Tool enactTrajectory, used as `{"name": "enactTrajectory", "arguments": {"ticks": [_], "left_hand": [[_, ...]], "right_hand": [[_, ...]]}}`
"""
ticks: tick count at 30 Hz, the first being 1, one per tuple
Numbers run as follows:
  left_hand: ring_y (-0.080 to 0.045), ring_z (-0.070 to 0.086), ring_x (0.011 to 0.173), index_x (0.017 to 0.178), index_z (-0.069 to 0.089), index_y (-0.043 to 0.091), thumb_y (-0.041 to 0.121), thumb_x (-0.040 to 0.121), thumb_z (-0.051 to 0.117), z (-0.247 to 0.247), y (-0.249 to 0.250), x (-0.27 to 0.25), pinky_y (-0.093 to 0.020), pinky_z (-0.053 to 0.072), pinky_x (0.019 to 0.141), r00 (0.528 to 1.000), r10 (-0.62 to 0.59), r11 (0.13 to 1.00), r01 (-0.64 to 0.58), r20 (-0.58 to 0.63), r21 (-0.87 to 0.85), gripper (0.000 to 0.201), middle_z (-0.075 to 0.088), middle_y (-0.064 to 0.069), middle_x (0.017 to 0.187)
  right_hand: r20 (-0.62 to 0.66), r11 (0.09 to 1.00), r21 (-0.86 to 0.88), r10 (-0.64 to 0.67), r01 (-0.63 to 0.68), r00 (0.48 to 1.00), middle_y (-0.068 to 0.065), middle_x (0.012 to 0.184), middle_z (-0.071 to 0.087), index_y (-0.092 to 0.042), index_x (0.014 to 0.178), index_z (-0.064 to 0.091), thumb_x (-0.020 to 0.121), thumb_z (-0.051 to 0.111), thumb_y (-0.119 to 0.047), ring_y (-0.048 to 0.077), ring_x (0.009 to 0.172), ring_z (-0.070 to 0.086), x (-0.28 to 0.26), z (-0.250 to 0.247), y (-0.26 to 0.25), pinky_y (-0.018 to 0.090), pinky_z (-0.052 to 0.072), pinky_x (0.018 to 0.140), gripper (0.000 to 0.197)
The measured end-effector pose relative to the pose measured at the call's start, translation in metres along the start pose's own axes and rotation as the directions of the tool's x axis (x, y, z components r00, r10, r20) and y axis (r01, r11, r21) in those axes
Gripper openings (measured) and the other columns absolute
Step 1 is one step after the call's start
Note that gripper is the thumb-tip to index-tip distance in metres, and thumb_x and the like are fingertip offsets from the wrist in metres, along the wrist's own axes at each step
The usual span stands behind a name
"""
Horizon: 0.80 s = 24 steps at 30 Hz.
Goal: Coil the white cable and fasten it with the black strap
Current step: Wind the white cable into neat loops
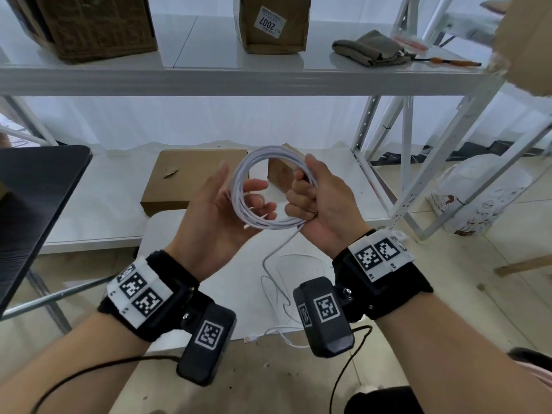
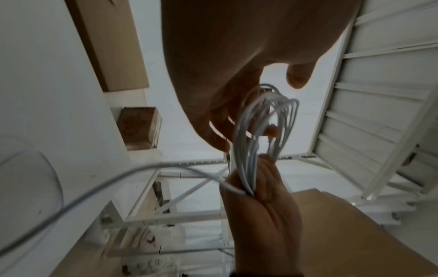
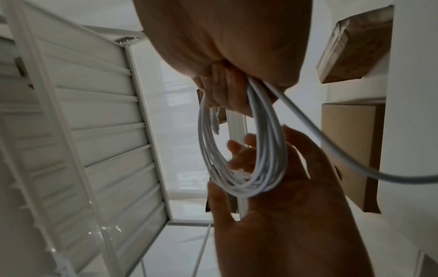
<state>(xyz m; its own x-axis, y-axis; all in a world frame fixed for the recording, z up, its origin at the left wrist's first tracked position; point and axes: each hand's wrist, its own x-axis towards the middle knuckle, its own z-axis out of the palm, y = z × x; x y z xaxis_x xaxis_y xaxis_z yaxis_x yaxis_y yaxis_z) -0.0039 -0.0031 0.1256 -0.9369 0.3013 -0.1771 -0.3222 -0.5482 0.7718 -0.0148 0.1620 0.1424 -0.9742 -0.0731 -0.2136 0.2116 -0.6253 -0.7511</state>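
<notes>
1. The white cable [image 1: 270, 186] is thin, smooth and round, wound into a loose ring of several turns held in the air in front of the white metal shelf [image 1: 209, 76].
2. One free tail of the cable drops from the ring's lower edge and lies in loose curls, ending in a small plug [image 1: 250, 339] on a pale surface below the hands.
3. On the shelf's top board stand two cardboard boxes [image 1: 273, 22], a folded grey-green cloth [image 1: 372, 49] and a thin tool with an orange handle [image 1: 448, 61].
4. On the shelf's lower board, behind the ring, lie a flat cardboard box [image 1: 179, 180] and a smaller one partly hidden by the coil.
5. A dark flat table [image 1: 33, 204] sits left of the shelf; a white printed plastic bag [image 1: 475, 198] stands on the floor to its right.
6. The right hand [image 1: 322, 198] curls its fingers round the ring's right side, gripping the bundled turns.
7. The left hand [image 1: 227, 204] is spread, palm up, its fingers reaching through the ring and touching the turns on the left side.
8. The black strap cannot be made out.
</notes>
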Motion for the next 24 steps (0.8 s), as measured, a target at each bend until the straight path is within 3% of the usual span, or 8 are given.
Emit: {"name": "enactTrajectory", "arguments": {"ticks": [2,5,8,11,13,16,21,24], "left_hand": [[-0.02,0.064,0.07,0.088,0.067,0.006,0.049,0.098,0.046,0.007,-0.008,0.0,-0.032,0.058,0.074,0.999,0.048,0.998,-0.048,0.0,-0.048,0.048,0.057,-0.004,0.068],[-0.013,0.05,0.052,0.1,0.059,0.006,0.044,0.1,0.044,0.017,-0.013,0.002,-0.028,0.052,0.059,0.981,0.187,0.982,-0.187,-0.049,0.004,0.041,0.047,0.0,0.061],[-0.01,0.029,0.046,0.098,0.053,0.011,0.039,0.104,0.043,0.022,-0.016,0.005,-0.023,0.038,0.047,0.948,0.304,0.949,-0.293,-0.092,0.116,0.03,0.03,0.004,0.059],[-0.009,0.021,0.046,0.086,0.054,0.012,0.037,0.107,0.039,0.025,-0.018,0.008,-0.021,0.028,0.043,0.905,0.385,0.91,-0.341,-0.179,0.236,0.037,0.025,0.007,0.056],[-0.008,0.02,0.043,0.074,0.044,0.015,0.038,0.108,0.038,0.023,-0.017,0.01,-0.021,0.025,0.041,0.891,0.387,0.911,-0.33,-0.235,0.248,0.042,0.024,0.009,0.052],[-0.008,0.02,0.042,0.07,0.034,0.019,0.04,0.108,0.035,0.02,-0.015,0.01,-0.021,0.026,0.041,0.895,0.369,0.92,-0.312,-0.253,0.238,0.044,0.023,0.009,0.051],[-0.009,0.016,0.044,0.068,0.032,0.021,0.04,0.107,0.039,0.017,-0.006,0.01,-0.021,0.022,0.039,0.924,0.282,0.95,-0.231,-0.256,0.212,0.045,0.02,0.007,0.053],[-0.01,0.017,0.045,0.068,0.037,0.019,0.042,0.106,0.042,0.014,-0.008,0.011,-0.021,0.025,0.04,0.942,0.247,0.957,-0.201,-0.225,0.206,0.044,0.02,0.006,0.055]], "right_hand": [[-0.051,0.999,-0.002,-0.044,0.044,0.998,-0.007,0.047,0.032,-0.014,0.081,0.049,0.103,0.047,-0.031,0.006,0.037,0.021,0.0,0.0,0.003,0.018,0.018,0.036,0.028],[-0.101,0.997,-0.009,-0.072,0.071,0.992,-0.007,0.048,0.037,-0.014,0.09,0.051,0.104,0.047,-0.032,0.007,0.039,0.023,-0.002,0.0,0.008,0.019,0.02,0.036,0.023],[-0.137,0.998,-0.033,-0.057,0.053,0.989,-0.005,0.05,0.03,-0.011,0.077,0.05,0.104,0.046,-0.039,0.007,0.039,0.024,-0.003,0.002,0.014,0.019,0.02,0.038,0.039],[-0.075,0.999,-0.034,-0.029,0.027,0.997,-0.004,0.051,0.028,-0.01,0.077,0.051,0.105,0.043,-0.041,0.007,0.04,0.025,-0.005,0.002,0.018,0.019,0.023,0.04,0.043],[0.006,0.999,-0.041,0.005,-0.004,1.0,-0.005,0.051,0.028,-0.008,0.082,0.055,0.105,0.042,-0.042,0.007,0.04,0.026,-0.006,0.002,0.018,0.02,0.026,0.041,0.043],[0.115,0.996,-0.077,0.046,-0.037,0.992,-0.005,0.049,0.027,-0.005,0.089,0.06,0.105,0.04,-0.043,0.007,0.038,0.025,-0.006,0.002,0.013,0.021,0.028,0.041,0.046],[0.255,0.986,-0.11,0.152,-0.127,0.955,-0.003,0.044,0.031,-0.004,0.082,0.058,0.105,0.035,-0.034,0.009,0.034,0.029,-0.007,0.002,0.002,0.024,0.034,0.041,0.044],[0.254,0.987,-0.095,0.15,-0.129,0.956,-0.006,0.044,0.028,-0.008,0.078,0.052,0.104,0.033,-0.029,0.007,0.033,0.024,-0.008,0.001,0.0,0.022,0.025,0.038,0.039]]}}
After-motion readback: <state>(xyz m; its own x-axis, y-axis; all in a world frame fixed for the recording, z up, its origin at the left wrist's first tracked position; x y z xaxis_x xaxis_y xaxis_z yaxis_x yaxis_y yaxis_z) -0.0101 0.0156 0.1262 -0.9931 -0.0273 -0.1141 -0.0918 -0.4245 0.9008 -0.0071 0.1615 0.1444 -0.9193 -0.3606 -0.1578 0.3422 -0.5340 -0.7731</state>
